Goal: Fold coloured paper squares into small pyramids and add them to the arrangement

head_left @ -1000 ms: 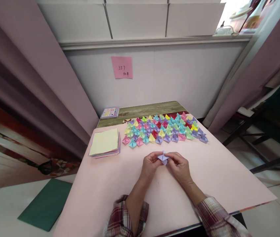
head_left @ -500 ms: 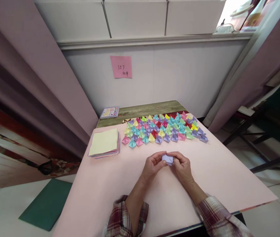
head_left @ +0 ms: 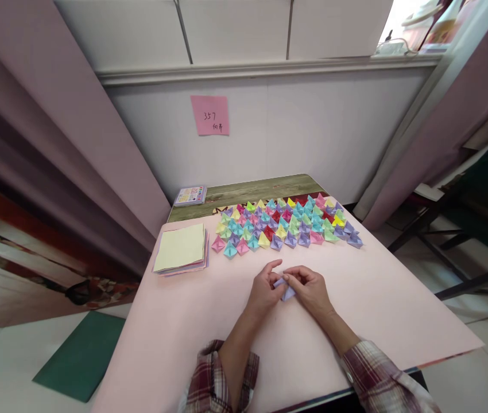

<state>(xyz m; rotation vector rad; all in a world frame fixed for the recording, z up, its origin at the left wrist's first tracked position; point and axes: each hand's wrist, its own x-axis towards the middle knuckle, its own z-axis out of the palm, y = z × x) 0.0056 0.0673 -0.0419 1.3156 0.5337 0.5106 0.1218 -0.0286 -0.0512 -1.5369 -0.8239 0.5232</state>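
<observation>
Pinches small folded lavender paper piece [head_left: 289,294] between left hand [head_left: 263,290] and right hand [head_left: 314,291], nearside of multicoloured folded-paper rows [head_left: 281,232]. Likely light, easily creased; grip at folded edges.

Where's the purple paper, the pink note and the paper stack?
Purple paper [head_left: 289,294], head view: its uncovered lower part.
Pink note [head_left: 210,115], head view: its middle.
Paper stack [head_left: 179,248], head view: its top sheet.

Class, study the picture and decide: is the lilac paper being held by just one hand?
No, fingers of both the left hand and the right hand grip the folded lilac paper.
</observation>
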